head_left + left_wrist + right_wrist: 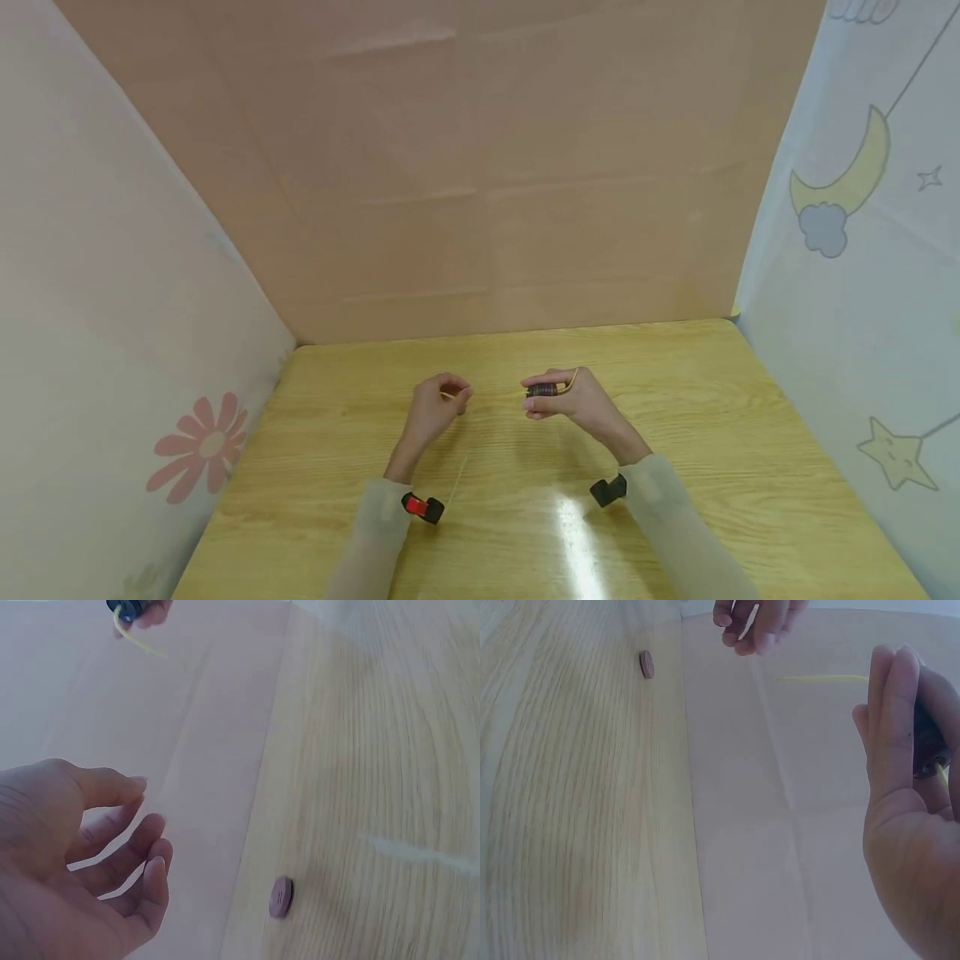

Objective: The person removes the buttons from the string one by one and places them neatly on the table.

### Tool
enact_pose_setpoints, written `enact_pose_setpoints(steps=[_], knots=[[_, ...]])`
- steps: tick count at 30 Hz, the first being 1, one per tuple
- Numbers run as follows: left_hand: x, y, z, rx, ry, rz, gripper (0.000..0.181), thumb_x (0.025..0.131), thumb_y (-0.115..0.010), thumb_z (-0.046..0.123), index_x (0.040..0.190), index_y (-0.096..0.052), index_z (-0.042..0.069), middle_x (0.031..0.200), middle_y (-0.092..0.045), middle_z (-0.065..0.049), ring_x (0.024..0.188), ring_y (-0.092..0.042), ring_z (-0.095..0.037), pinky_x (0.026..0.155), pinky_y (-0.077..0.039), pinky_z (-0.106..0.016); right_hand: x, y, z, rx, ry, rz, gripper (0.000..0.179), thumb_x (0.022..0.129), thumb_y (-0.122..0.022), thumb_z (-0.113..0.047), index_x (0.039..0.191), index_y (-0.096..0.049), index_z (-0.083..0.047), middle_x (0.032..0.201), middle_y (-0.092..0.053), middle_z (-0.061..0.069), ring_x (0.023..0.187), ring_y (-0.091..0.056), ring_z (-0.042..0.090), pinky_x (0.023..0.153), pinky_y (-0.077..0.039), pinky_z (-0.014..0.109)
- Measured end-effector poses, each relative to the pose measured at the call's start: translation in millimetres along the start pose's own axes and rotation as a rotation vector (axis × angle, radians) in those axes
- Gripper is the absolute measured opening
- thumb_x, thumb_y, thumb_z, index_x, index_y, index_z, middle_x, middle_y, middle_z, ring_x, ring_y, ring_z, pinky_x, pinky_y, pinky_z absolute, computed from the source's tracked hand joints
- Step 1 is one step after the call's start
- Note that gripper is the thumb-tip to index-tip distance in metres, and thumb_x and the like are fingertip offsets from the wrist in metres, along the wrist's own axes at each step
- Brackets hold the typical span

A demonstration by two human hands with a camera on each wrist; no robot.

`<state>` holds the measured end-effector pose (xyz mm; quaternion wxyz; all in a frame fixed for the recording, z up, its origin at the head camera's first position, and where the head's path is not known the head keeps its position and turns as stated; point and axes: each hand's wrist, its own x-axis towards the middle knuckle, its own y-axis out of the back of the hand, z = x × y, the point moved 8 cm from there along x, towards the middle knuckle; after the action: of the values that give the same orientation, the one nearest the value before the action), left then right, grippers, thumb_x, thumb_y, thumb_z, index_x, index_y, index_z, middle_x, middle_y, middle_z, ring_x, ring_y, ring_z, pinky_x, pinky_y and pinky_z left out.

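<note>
My right hand (577,402) grips a short stack of dark buttons (542,390) between thumb and fingers, above the table. A yellow cord (572,382) runs through the stack and loops up by the hand; its other end (821,677) sticks out toward the left hand. Facing it, my left hand (433,410) hovers with loosely bent fingers, thumb and index close together. Nothing shows between them in the left wrist view, where the cord's tip (180,666) hangs apart from them. One maroon button (281,897) with small holes lies on the table near the left hand.
The wood-grain table (690,400) meets a tan sheet (480,208) at the back. White patterned walls stand on the left (112,250) and right (847,317). A camera is strapped to each wrist, and light glares off the near table surface.
</note>
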<state>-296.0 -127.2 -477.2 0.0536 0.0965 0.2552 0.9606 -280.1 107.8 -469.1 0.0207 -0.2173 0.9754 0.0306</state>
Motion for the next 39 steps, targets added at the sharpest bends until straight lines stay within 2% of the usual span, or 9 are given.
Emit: enact_pose_setpoints(steps=[2, 6, 9, 17, 22, 28, 32, 35, 39], knots=[[-0.2, -2.5, 5.1, -0.023, -0.006, -0.006, 0.012, 0.094, -0.067, 0.025, 0.098, -0.072, 0.014, 0.093, -0.07, -0.004, 0.078, -0.068, -0.028, 0.062, -0.056, -0.027, 0.2, -0.4, -0.7, -0.008, 0.006, -0.004, 0.044, 0.08, -0.082, -0.029, 0.119, -0.071, -0.014, 0.129, -0.061, 0.012, 0.096, -0.074, 0.029, 0.088, -0.058, 0.043], [-0.8, -6.4, 16.9, -0.038, -0.029, -0.004, 0.014, 0.094, -0.067, 0.028, 0.098, -0.073, 0.015, 0.094, -0.071, -0.002, 0.082, -0.065, -0.015, 0.068, -0.055, -0.025, 1.1, -1.3, -1.4, -0.022, 0.011, -0.006, 0.043, 0.08, -0.082, -0.03, 0.119, -0.071, -0.015, 0.125, -0.064, 0.011, 0.096, -0.074, 0.03, 0.087, -0.059, 0.041], [-2.2, -11.5, 25.8, -0.077, -0.035, -0.032, 0.014, 0.095, -0.067, 0.029, 0.099, -0.073, 0.017, 0.096, -0.072, -0.004, 0.084, -0.064, -0.012, 0.071, -0.055, -0.027, 1.6, -1.6, -1.2, -0.02, 0.012, -0.005, 0.043, 0.08, -0.082, -0.03, 0.118, -0.071, -0.015, 0.123, -0.066, 0.011, 0.095, -0.074, 0.03, 0.087, -0.059, 0.042], [-10.8, -32.8, 39.9, -0.231, 0.036, -0.172, 0.024, 0.097, -0.061, 0.038, 0.107, -0.07, 0.018, 0.104, -0.07, -0.013, 0.095, -0.067, -0.034, 0.075, -0.054, -0.031, 1.3, -2.6, 0.2, 0.012, 0.018, -0.015, 0.045, 0.08, -0.082, -0.026, 0.12, -0.07, -0.009, 0.12, -0.067, 0.014, 0.094, -0.074, 0.03, 0.087, -0.058, 0.044], [-12.6, -41.1, 41.1, -0.26, 0.072, -0.196, 0.033, 0.097, -0.061, 0.041, 0.113, -0.069, 0.014, 0.11, -0.069, -0.016, 0.094, -0.068, -0.028, 0.079, -0.056, -0.033, 2.1, -5.0, 0.4, 0.007, 0.029, -0.033, 0.046, 0.082, -0.08, -0.024, 0.123, -0.068, -0.005, 0.118, -0.067, 0.017, 0.091, -0.074, 0.029, 0.086, -0.059, 0.043], [-11.5, -51.2, 38.3, -0.305, 0.125, -0.237, 0.039, 0.095, -0.062, 0.043, 0.114, -0.069, 0.009, 0.107, -0.07, -0.018, 0.093, -0.068, -0.026, 0.09, -0.055, -0.049, 3.8, -6.3, 4.7, 0.015, -0.008, -0.02, 0.048, 0.08, -0.082, -0.025, 0.121, -0.069, -0.004, 0.122, -0.062, 0.024, 0.087, -0.075, 0.027, 0.088, -0.056, 0.051], [-11.3, -56.0, 36.3, -0.312, 0.148, -0.267, 0.038, 0.095, -0.062, 0.047, 0.11, -0.071, 0.012, 0.109, -0.069, -0.022, 0.09, -0.068, -0.022, 0.089, -0.056, -0.045, 4.7, -7.8, 7.0, 0.016, -0.024, -0.013, 0.048, 0.079, -0.083, -0.026, 0.119, -0.07, -0.003, 0.112, -0.069, 0.02, 0.087, -0.074, 0.032, 0.087, -0.056, 0.053], [-11.9, -57.6, 37.1, -0.317, 0.159, -0.276, 0.039, 0.093, -0.063, 0.048, 0.109, -0.072, 0.014, 0.108, -0.069, -0.018, 0.09, -0.068, -0.021, 0.088, -0.058, -0.043, 4.9, -8.1, 7.3, 0.008, -0.021, -0.011, 0.047, 0.079, -0.083, -0.026, 0.118, -0.07, -0.003, 0.106, -0.073, 0.017, 0.088, -0.074, 0.036, 0.086, -0.057, 0.052], [-12.1, -61.3, 39.6, -0.354, 0.166, -0.286, 0.041, 0.09, -0.067, 0.05, 0.107, -0.072, 0.013, 0.103, -0.069, -0.009, 0.094, -0.07, -0.026, 0.088, -0.058, -0.042, 5.1, -8.4, 7.8, -0.005, -0.007, -0.018, 0.045, 0.08, -0.083, -0.026, 0.117, -0.071, -0.003, 0.107, -0.074, 0.016, 0.087, -0.074, 0.032, 0.087, -0.056, 0.054]])
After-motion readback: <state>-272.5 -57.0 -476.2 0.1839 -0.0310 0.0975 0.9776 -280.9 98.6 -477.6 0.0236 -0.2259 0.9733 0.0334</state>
